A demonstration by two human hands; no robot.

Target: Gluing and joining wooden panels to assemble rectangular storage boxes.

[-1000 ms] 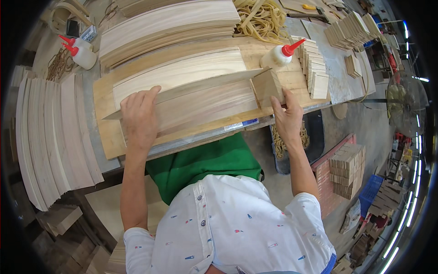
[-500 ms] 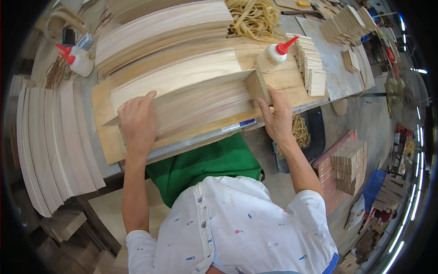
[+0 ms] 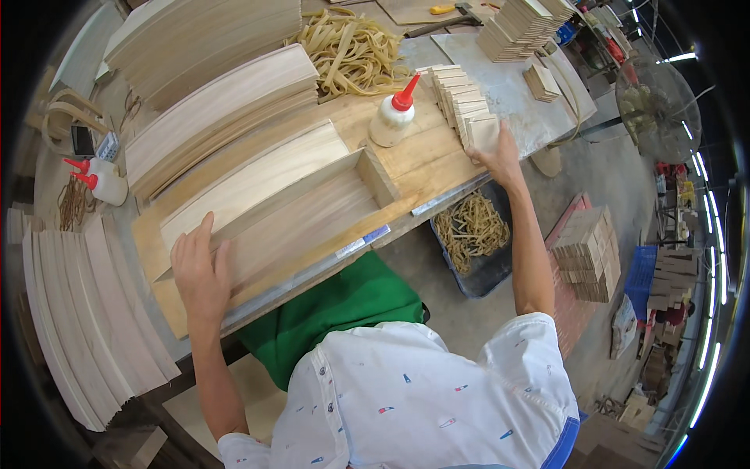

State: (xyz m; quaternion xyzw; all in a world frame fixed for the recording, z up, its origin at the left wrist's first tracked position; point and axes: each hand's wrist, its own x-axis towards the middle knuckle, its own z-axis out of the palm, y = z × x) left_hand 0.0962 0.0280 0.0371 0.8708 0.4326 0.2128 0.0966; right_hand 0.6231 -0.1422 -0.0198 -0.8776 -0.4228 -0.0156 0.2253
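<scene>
The left hand (image 3: 201, 270) pinches a long, thin, pale-brown wooden board (image 3: 301, 198) standing on edge on the wooden-topped table (image 3: 426, 168). A short rectangular wooden block (image 3: 378, 178) stands at its right end. The right hand (image 3: 498, 159) grips a small, pale, rectangular wooden piece (image 3: 483, 134) at the row's near end; whether it is lifted cannot be told. A light, steady left pinch should prevent tipping; the piece is probably best taken singly, squarely by its edges.
</scene>
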